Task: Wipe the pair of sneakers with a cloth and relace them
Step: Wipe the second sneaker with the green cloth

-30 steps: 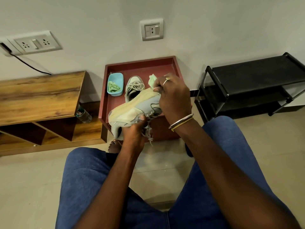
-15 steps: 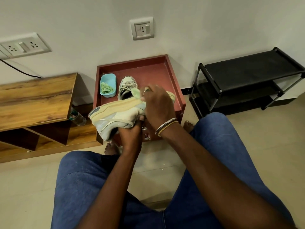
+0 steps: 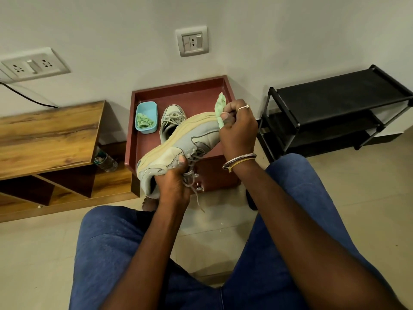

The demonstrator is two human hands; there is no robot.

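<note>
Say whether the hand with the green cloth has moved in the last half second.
Yes. The right hand with the green cloth shifted rightward, from over the red table to across its right rim.

Looked soft and a bit dim, with warm indoor light. Threw gentle shadows on the wall (image 3: 111, 30) beside the red table (image 3: 178, 95) and dark ones under the wooden shelf (image 3: 51, 135). Left a faint shine on the floor tiles (image 3: 44, 253). Looked sharp in the middle, on the sneaker (image 3: 190, 139). Bent the socket plate (image 3: 33, 64) and black rack (image 3: 335, 97) near the edges into leaning shapes.
</note>
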